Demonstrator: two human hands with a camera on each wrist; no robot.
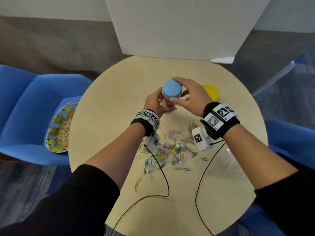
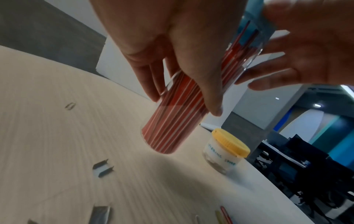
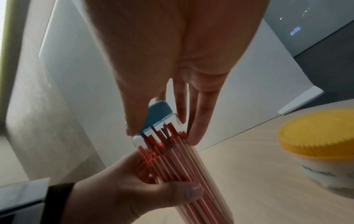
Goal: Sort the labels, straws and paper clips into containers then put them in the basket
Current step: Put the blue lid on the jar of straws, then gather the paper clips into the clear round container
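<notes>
A tall clear container [image 1: 167, 103] packed with red-and-white straws [image 2: 172, 128] stands on the round table [image 1: 109, 120]. My left hand [image 1: 156, 103] grips its body, fingers wrapped round the clear wall [image 2: 168, 72]. My right hand [image 1: 187, 89] holds the blue lid [image 1: 172, 91] on top of it between thumb and fingers; the lid [image 3: 159, 116] sits just above the straw ends [image 3: 164, 141]. A pile of coloured paper clips [image 1: 170, 147] lies on the table nearer to me. No labels are visible.
A jar with a yellow lid [image 1: 211, 91] stands just right of my hands [image 2: 226, 150]. A woven basket [image 1: 59, 128] rests on the blue chair to the left. A faint clear container [image 1: 232, 159] lies at the right. White boards [image 1: 179, 28] stand behind the table.
</notes>
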